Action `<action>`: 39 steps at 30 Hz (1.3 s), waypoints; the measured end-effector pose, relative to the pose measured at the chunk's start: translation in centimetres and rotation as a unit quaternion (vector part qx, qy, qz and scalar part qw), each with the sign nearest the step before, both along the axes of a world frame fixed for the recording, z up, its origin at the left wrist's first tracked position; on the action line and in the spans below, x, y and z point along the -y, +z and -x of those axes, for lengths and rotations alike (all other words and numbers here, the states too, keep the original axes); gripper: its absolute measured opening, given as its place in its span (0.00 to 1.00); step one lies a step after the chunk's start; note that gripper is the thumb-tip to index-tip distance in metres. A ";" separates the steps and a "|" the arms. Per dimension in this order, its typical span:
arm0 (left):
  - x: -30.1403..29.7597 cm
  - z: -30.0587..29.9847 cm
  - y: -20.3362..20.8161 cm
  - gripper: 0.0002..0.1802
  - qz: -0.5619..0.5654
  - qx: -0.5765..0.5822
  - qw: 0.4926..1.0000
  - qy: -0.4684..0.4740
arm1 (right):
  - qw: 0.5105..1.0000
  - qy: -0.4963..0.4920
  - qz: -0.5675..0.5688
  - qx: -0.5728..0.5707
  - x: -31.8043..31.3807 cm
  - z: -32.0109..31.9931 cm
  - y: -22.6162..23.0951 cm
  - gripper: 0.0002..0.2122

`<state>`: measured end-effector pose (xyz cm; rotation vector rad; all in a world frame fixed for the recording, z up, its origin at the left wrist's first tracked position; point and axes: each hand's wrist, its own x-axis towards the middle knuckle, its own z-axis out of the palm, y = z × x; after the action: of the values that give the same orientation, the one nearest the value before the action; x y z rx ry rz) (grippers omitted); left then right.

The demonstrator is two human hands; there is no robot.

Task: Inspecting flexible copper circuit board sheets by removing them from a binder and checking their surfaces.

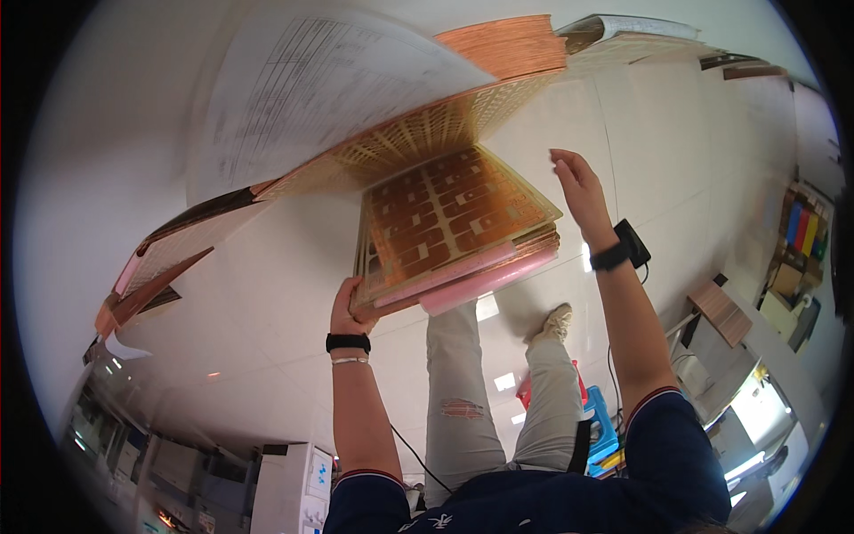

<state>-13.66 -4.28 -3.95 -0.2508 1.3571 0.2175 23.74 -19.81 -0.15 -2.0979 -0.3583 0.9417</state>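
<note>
A stack of copper-patterned circuit board panels [458,209], with pink sheets [487,280] among its lower layers, is held over the floor in front of my legs. My left hand [349,304] grips its near left corner, with the fingers partly hidden under it. The far edge of the stack meets a long row of panels [405,133] on a white surface; whether they touch I cannot tell. My right hand [580,187] is raised to the right of the stack, apart from it. Its thumb and fingers are slightly spread, with nothing between them.
A printed paper form [329,80] lies against the row, beside a thick copper-edged pile [503,44]. More panels [191,218] stand farther left. A white cabinet [289,489] is at lower left. Blue and red plastic stools [602,423] stand behind my legs. A cable hangs by my right arm.
</note>
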 end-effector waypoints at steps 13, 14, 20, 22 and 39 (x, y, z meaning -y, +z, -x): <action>-0.5 -1.3 1.8 0.19 -0.027 0.033 0.999 -0.002 | 0.873 0.043 0.235 -0.425 1.3 1.3 -7.4 0.13; -0.5 -0.9 1.7 0.20 -0.024 0.033 0.999 -0.011 | 0.876 0.067 0.238 -0.414 1.3 1.3 -7.6 0.12; 0.6 0.8 0.0 0.19 -0.016 0.006 0.994 -0.106 | 0.879 0.004 0.253 -0.405 1.9 2.7 -9.1 0.14; 1.3 1.9 -1.1 0.18 -0.032 -0.025 0.990 -0.135 | 0.886 0.114 0.295 -0.338 2.2 3.2 -9.5 0.17; 12.3 3.6 -2.7 0.19 -0.107 -0.040 0.953 -0.280 | 0.919 0.267 0.261 -0.124 17.8 8.1 -9.1 0.11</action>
<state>-17.26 -16.59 -6.67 0.3313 1.4178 -0.1038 15.63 -37.66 -9.26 -2.3531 -0.6167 1.7695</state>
